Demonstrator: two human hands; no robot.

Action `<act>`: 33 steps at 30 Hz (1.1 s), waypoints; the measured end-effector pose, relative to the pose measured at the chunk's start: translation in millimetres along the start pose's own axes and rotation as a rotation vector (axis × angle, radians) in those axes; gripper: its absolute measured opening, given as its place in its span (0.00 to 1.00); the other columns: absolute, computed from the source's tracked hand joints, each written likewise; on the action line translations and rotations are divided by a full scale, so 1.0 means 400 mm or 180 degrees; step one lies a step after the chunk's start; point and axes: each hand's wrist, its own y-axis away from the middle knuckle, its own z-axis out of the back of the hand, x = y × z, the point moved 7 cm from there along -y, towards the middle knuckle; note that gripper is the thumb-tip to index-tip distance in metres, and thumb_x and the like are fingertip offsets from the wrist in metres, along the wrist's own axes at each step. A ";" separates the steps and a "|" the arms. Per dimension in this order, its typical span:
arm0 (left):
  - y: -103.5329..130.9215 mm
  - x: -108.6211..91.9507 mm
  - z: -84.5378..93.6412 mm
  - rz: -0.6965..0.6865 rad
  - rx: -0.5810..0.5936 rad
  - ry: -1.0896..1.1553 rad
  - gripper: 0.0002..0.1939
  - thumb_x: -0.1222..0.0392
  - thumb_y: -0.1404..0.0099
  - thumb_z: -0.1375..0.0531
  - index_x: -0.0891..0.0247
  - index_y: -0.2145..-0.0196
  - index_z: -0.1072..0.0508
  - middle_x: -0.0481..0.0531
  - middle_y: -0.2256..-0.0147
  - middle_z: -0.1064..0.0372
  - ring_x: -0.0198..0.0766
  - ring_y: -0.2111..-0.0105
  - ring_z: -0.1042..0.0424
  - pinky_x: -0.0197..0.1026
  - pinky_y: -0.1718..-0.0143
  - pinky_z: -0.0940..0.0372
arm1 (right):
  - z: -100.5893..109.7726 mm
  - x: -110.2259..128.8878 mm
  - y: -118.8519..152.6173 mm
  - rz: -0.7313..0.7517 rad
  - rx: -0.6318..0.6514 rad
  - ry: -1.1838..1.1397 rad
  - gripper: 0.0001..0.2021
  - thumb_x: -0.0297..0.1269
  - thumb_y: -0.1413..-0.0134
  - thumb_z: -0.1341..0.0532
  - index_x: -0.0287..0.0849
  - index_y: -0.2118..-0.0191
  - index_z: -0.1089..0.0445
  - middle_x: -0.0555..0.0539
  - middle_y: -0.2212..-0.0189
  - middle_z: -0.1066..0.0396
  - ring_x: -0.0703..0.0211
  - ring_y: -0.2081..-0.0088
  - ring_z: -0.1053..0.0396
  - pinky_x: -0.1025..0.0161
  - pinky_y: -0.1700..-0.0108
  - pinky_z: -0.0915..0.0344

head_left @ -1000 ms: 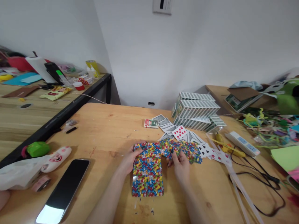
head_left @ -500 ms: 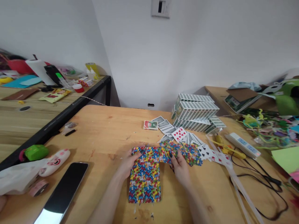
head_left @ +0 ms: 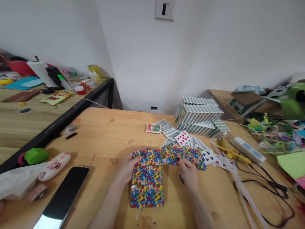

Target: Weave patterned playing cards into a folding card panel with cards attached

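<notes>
A flat rectangular sheet with a dense red, blue, yellow and green pattern [head_left: 147,181] lies before me. My left hand [head_left: 130,167] grips its upper left edge, thumb on top and the other fingers hidden. To the right, a strip in the same pattern [head_left: 190,156] overlaps the spread playing cards [head_left: 170,130]. A finger of my right hand [head_left: 189,175] rests on the strip's lower edge, while another dark-nailed fingertip sits apart below it. Between sheet and strip there is a narrow gap at the top.
Striped boxes [head_left: 201,114] are stacked at the back right, near a small card box [head_left: 153,128]. A phone [head_left: 64,194] lies left. A power strip [head_left: 247,149], a yellow tool [head_left: 234,154] and black cables lie right. Craft items crowd the left table [head_left: 47,111].
The patterned strip and the sheet overlapped or touched before; now a gap shows between them. My right hand has shifted slightly right, and its fingers are farther apart.
</notes>
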 end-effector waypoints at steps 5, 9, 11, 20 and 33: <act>-0.008 -0.009 0.021 -0.0039 0.0007 0.0040 0.23 0.66 0.51 0.38 0.65 0.55 0.32 0.55 0.68 0.25 0.45 0.67 0.26 0.43 0.66 0.32 | 0.013 -0.022 -0.012 -0.0229 -0.0025 -0.0551 0.14 0.46 0.60 0.36 0.40 0.82 0.34 0.53 0.88 0.34 0.66 0.87 0.39 0.69 0.84 0.43; -0.013 -0.008 0.032 -0.0047 0.0010 -0.0016 0.23 0.66 0.52 0.37 0.65 0.55 0.32 0.56 0.67 0.25 0.45 0.68 0.26 0.43 0.67 0.32 | -0.018 -0.041 -0.017 -0.0326 0.0298 -0.0753 0.20 0.39 0.70 0.31 0.42 0.64 0.29 0.45 0.66 0.26 0.53 0.66 0.29 0.58 0.63 0.33; -0.014 -0.006 0.031 -0.0050 0.0059 -0.0053 0.23 0.65 0.51 0.37 0.65 0.55 0.32 0.56 0.67 0.25 0.45 0.68 0.26 0.43 0.67 0.32 | -0.039 -0.041 -0.012 -0.0334 0.0562 -0.0808 0.25 0.37 0.69 0.31 0.42 0.58 0.31 0.44 0.61 0.27 0.52 0.62 0.29 0.55 0.58 0.34; -0.019 0.000 0.027 0.0016 0.0131 -0.0007 0.24 0.65 0.52 0.37 0.65 0.54 0.32 0.55 0.68 0.25 0.44 0.69 0.26 0.45 0.61 0.33 | -0.034 -0.020 -0.007 -0.0140 0.0152 -0.0774 0.25 0.40 0.61 0.35 0.45 0.53 0.39 0.45 0.61 0.30 0.52 0.63 0.31 0.59 0.71 0.29; -0.018 0.003 0.028 0.0037 0.0067 -0.0090 0.24 0.66 0.52 0.36 0.65 0.55 0.32 0.55 0.69 0.25 0.44 0.68 0.26 0.44 0.63 0.33 | -0.040 -0.017 -0.010 -0.0121 0.0254 -0.0680 0.20 0.41 0.58 0.37 0.43 0.57 0.38 0.46 0.66 0.28 0.53 0.65 0.30 0.60 0.73 0.31</act>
